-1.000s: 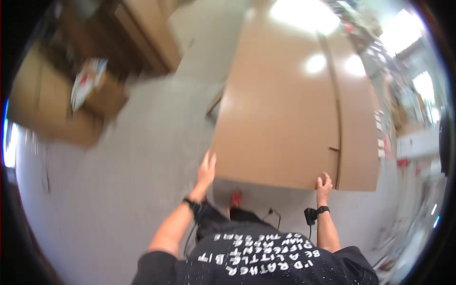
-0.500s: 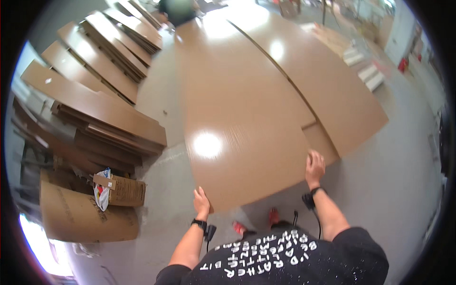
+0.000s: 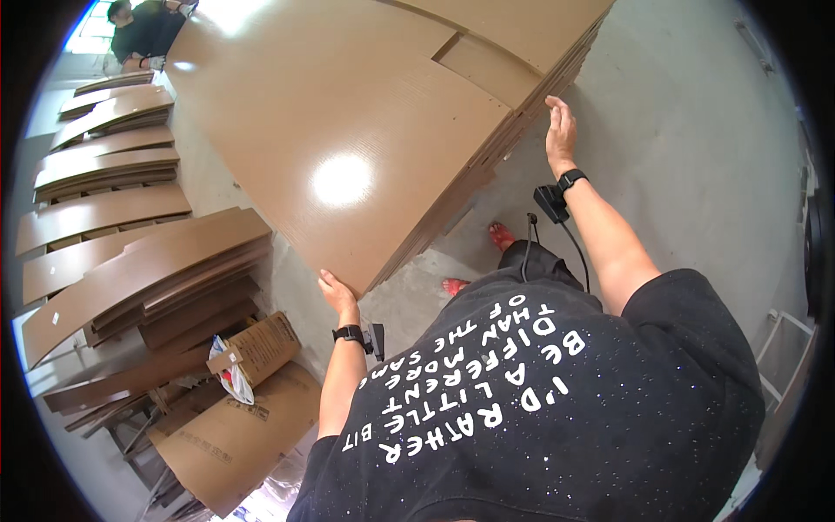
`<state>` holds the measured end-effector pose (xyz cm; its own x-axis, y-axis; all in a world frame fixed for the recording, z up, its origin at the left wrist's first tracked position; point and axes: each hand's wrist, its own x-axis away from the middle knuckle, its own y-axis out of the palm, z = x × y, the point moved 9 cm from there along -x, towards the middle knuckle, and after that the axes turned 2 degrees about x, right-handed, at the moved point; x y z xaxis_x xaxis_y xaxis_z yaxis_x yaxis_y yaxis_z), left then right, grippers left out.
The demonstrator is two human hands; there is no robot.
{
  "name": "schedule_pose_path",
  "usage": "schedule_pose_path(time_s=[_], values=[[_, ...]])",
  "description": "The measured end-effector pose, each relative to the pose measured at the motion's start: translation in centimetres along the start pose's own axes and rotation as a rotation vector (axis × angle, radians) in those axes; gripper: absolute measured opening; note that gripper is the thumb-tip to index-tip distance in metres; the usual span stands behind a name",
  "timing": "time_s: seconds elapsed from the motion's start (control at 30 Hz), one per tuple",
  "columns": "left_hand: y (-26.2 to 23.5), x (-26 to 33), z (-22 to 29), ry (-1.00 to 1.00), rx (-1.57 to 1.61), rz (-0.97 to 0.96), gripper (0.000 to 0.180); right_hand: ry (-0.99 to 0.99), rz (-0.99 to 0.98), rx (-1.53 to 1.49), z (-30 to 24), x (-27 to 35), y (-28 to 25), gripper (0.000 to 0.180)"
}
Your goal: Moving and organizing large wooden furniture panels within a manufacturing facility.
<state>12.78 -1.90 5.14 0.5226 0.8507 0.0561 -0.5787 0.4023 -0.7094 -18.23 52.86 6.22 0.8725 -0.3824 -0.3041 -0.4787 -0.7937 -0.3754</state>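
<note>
A large brown wood-look panel (image 3: 348, 113) lies flat on top of a stack of similar boards (image 3: 487, 170). My left hand (image 3: 340, 296) is at the panel's near-left corner, its fingers stretched out along the left edge and seeming to touch it. My right hand (image 3: 561, 135) is held beside the right side of the stack, fingers extended, with nothing in it; whether its fingertips touch the edge I cannot tell. Beyond the top panel lies another brown panel (image 3: 548, 26), with a recessed strip (image 3: 487, 68) showing between them. Both wrists wear black straps with small cabled devices.
At the panel's far-left corner a person (image 3: 143, 35) in dark clothing has hands near the edge. Several stacks of brown boards (image 3: 148, 261) stand along the left. Nearer are a cardboard box (image 3: 265, 344), a plastic bag (image 3: 233, 383) and a cardboard roll (image 3: 248, 439). Grey floor (image 3: 687, 130) lies right.
The view has swung, so the panel now sits higher and slants. My right hand has shifted from the near edge to the stack's right side. My left hand stays at the near-left corner.
</note>
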Motion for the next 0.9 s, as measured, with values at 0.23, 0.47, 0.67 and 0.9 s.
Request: schedule_pose_path(time_s=[0.23, 0.47, 0.67, 0.9], values=[[-1.4, 1.6, 0.9, -0.020, -0.015, 0.034, 0.054, -0.145, -0.055, 0.148, -5.4, 1.1, 2.4, 0.026], [-2.4, 2.6, 1.8, 0.046, -0.114, 0.201, 0.054, -0.456, -0.225, 0.574, -12.3, 4.1, 9.5, 0.043], [-2.1, 2.8, 1.0, -0.006, -0.137, 0.157, 0.053, -0.362, -0.313, 0.622, -11.2, 4.8, 9.8, 0.042], [-1.9, 2.5, 2.5, 0.048, -0.102, 0.163, 0.046, -0.427, -0.267, 0.609, -11.9, 4.0, 10.0, 0.041]])
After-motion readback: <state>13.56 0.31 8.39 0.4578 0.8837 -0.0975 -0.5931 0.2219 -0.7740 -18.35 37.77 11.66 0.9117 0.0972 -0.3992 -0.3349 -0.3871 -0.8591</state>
